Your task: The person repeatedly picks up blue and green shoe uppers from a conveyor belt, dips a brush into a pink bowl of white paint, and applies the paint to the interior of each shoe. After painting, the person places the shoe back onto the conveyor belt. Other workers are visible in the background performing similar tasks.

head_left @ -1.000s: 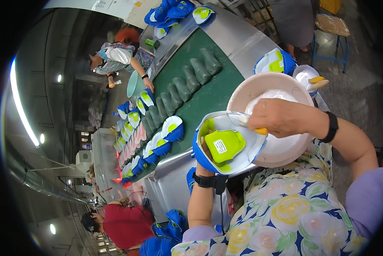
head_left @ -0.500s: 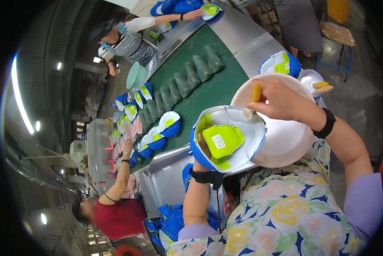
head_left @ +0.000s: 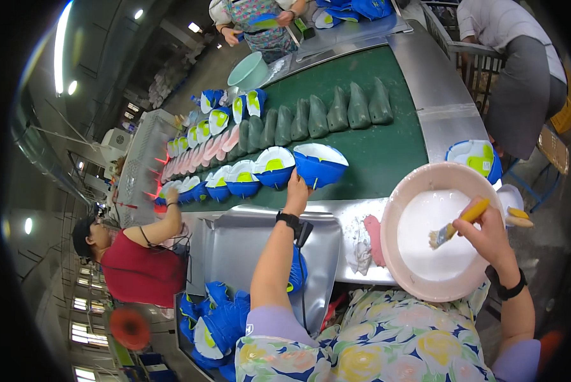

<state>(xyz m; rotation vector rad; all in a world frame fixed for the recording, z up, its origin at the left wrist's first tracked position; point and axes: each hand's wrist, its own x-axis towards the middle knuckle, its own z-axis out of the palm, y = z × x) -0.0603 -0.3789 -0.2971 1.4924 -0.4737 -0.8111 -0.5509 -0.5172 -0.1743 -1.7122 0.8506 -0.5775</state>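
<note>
My left hand (head_left: pixel 296 193) reaches over the green belt (head_left: pixel 368 162) and grips the left side of a blue shoe upper (head_left: pixel 324 173) with a white lining. It sits at the right end of a row of similar blue uppers (head_left: pixel 243 184), beside its neighbour. In my right hand (head_left: pixel 486 234) is a brush (head_left: pixel 457 224) with a yellow handle. The bristles point down over white liquid (head_left: pixel 427 258) in a wide pale basin (head_left: pixel 397 191). The fingers of my left hand are partly hidden by the upper.
Dark shoe lasts (head_left: pixel 338 109) and pink pieces (head_left: pixel 214 148) line the belt's middle. A metal tray (head_left: pixel 317 248) and piled blue uppers (head_left: pixel 225 318) lie nearer. Another upper (head_left: pixel 473 156) is behind the basin. A co-worker in red (head_left: pixel 142 267) reaches in at left; others stand beyond.
My left hand has carried the upper from beside the basin out to the row on the belt. My right hand has lowered the brush from the upper's rim to over the basin.
</note>
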